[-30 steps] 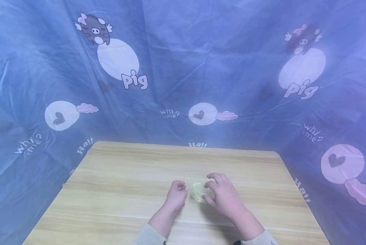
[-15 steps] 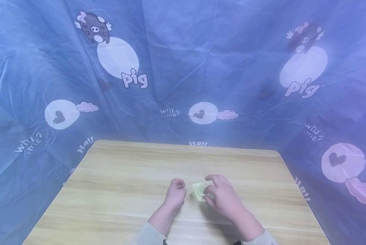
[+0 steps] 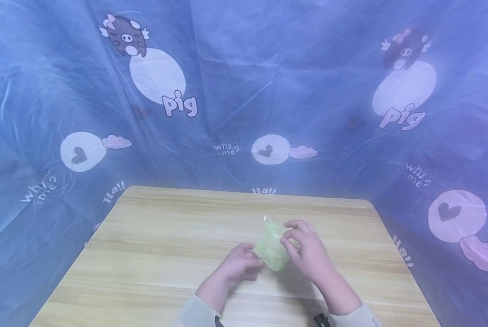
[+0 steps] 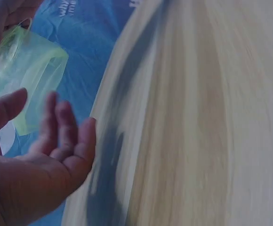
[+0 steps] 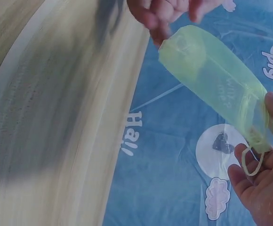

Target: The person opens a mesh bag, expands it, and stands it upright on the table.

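Observation:
A sheer pale-green pouch (image 3: 273,250) hangs tilted above the table, with a thin loop at its upper end. My right hand (image 3: 307,250) pinches that upper end between thumb and fingers; in the right wrist view the loop (image 5: 253,162) dangles by the fingers of the right hand (image 5: 263,183). Beside the pouch's lower left side is my left hand (image 3: 239,263). In the left wrist view the left hand (image 4: 42,165) has its thumb and loosely bent fingers apart, with nothing gripped between them. Whether a left fingertip touches the pouch I cannot tell.
The wood-grain table (image 3: 166,236) spreads under both hands. Blue printed cloth (image 3: 235,91) hangs behind it and along both sides, close to the table's edges.
The right hand has lifted the pouch, which now hangs stretched out instead of bunched low near the table. The left hand has turned, its fingers loosening, and shifted slightly right towards the pouch.

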`<move>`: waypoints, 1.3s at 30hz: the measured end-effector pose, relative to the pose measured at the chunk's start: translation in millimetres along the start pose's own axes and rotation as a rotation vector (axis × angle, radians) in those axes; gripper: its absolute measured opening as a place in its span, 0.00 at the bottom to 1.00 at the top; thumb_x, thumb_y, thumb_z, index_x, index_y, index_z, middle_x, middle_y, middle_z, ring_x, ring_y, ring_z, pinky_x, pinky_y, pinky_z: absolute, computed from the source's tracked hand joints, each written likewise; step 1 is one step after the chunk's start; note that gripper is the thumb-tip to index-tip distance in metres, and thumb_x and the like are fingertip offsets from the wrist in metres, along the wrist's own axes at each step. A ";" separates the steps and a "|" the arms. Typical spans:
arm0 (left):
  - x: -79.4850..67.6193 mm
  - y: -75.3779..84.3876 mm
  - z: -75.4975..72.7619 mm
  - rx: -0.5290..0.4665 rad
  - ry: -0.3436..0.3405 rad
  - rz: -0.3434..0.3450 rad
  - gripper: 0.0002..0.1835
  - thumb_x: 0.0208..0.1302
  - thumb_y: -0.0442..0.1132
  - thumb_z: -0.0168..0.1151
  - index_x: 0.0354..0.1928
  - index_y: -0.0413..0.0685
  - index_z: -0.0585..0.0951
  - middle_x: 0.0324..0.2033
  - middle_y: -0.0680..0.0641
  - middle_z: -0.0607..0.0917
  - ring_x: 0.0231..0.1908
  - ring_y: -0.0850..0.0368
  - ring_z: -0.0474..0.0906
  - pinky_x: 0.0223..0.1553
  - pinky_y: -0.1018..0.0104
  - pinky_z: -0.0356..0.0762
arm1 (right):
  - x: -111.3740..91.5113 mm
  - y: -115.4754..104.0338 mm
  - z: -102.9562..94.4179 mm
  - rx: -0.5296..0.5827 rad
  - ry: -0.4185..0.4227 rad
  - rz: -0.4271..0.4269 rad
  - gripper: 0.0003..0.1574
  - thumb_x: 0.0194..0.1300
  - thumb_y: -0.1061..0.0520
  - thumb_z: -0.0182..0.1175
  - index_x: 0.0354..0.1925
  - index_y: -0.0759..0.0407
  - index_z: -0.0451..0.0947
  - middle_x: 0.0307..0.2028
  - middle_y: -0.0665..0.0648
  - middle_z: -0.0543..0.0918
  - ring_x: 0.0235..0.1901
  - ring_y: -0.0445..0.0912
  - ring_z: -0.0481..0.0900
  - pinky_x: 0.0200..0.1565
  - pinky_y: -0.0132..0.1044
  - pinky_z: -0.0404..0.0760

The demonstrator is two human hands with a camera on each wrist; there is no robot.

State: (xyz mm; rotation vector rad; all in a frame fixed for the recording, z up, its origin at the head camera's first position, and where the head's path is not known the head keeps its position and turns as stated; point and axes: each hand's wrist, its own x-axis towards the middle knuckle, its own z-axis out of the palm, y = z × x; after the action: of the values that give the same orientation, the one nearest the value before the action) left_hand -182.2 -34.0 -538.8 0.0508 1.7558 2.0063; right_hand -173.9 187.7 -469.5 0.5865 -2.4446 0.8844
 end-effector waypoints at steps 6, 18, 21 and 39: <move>2.9 0.0 -1.0 -0.119 -0.046 -0.015 0.38 0.64 0.29 0.66 0.73 0.29 0.62 0.55 0.41 0.84 0.50 0.47 0.81 0.47 0.52 0.83 | -0.9 -0.1 -0.2 0.022 0.010 0.013 0.11 0.61 0.68 0.73 0.32 0.53 0.84 0.53 0.60 0.86 0.55 0.60 0.81 0.54 0.61 0.82; 5.4 -0.7 -3.6 -0.154 -0.040 0.000 0.40 0.68 0.32 0.66 0.75 0.25 0.58 0.57 0.39 0.85 0.53 0.49 0.83 0.57 0.44 0.82 | -1.3 1.8 -0.1 0.036 0.001 0.052 0.10 0.62 0.66 0.73 0.33 0.54 0.84 0.53 0.60 0.86 0.56 0.60 0.80 0.55 0.63 0.81; 4.5 -1.2 -3.2 -0.130 -0.016 0.007 0.41 0.68 0.34 0.68 0.75 0.26 0.59 0.57 0.37 0.84 0.54 0.47 0.83 0.60 0.36 0.79 | -0.9 2.1 -0.6 0.043 0.014 0.049 0.11 0.61 0.67 0.73 0.32 0.53 0.83 0.53 0.60 0.86 0.56 0.60 0.80 0.55 0.63 0.81; 3.4 -1.0 13.0 0.001 -0.041 0.065 0.34 0.57 0.26 0.71 0.67 0.31 0.71 0.47 0.41 0.90 0.45 0.49 0.86 0.51 0.46 0.84 | 1.1 -0.7 -2.4 0.044 0.041 0.045 0.11 0.62 0.68 0.72 0.31 0.53 0.82 0.53 0.60 0.86 0.55 0.60 0.80 0.55 0.64 0.80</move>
State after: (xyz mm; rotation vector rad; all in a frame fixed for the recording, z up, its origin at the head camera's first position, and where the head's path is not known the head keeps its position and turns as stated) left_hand -180.6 -20.6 -538.3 0.1500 1.7511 2.0354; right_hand -173.7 188.6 -466.9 0.5262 -2.4155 0.9613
